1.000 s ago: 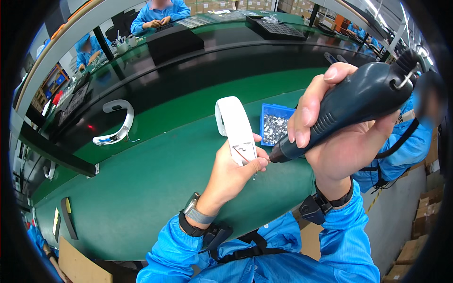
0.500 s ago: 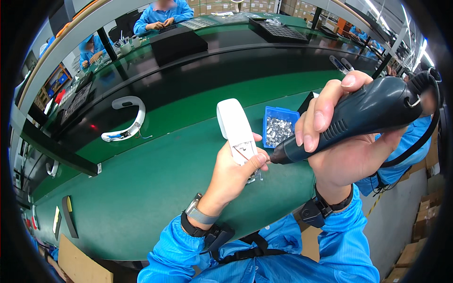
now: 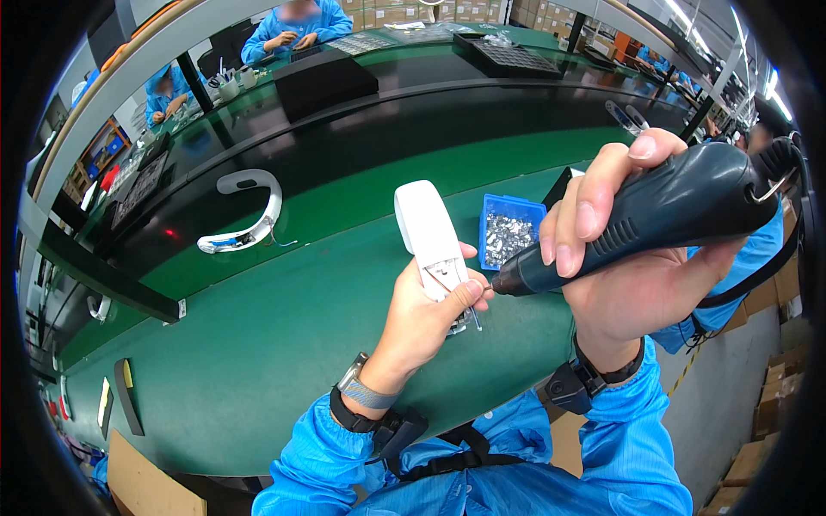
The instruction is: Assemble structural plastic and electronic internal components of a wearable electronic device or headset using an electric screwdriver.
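Blue fabric sleeves (image 3: 323, 447) cover both forearms, reaching in over a smooth green work surface (image 3: 284, 370). The left hand (image 3: 417, 314) grips a white, curved plastic housing (image 3: 430, 224) by its lower end, thumb and fingers closed around it; the housing is tilted above the surface, its open end showing small inner parts and a thin wire. The right hand (image 3: 632, 275) is wrapped around a thick, dark handheld power screwdriver (image 3: 688, 193), whose narrow tip points at the left thumb and fingertips; what the tip touches is too small to tell. Just beyond the tip sits a blue plastic bin (image 3: 519, 206) of small shiny metal pieces (image 3: 506, 236). Farther left lies a white C-shaped band (image 3: 274, 202) with a trailing wire. Across the bench, near a black block (image 3: 325, 88), sits a blue-clad co-worker (image 3: 327, 17).
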Demonstrator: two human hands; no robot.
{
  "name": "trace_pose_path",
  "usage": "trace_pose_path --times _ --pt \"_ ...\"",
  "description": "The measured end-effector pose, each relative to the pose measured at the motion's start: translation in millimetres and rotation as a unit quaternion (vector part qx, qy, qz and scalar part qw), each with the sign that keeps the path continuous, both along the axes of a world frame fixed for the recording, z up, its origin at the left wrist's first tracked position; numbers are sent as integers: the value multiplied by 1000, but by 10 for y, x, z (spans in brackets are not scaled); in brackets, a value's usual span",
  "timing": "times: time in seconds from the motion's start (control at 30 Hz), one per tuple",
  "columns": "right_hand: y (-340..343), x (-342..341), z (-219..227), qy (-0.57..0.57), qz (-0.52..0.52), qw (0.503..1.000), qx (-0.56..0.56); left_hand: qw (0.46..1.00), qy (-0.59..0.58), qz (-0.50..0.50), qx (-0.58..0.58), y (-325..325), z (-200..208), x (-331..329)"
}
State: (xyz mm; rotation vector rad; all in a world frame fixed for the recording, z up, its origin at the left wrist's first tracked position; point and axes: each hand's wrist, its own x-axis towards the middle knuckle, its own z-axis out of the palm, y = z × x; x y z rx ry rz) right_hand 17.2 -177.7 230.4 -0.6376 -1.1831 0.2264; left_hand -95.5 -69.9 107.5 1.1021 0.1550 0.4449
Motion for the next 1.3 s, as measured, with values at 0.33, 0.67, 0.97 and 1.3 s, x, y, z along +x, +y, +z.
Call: trace_pose_path --times 0.33,0.67,0.97,1.3 --pt "10 1 -5 15 13 1000 -2 1000 7 2 0 -4 1 -1" --pt "13 31 -24 -2 14 1000 -9 1000 6 4 -2 -15 1 -7" --pt "8 2 -20 12 7 1000 -16 1000 11 0 2 -10 10 -9" --pt "5 12 -36 30 -10 999 -33 1000 16 1 3 -24 -4 -8"
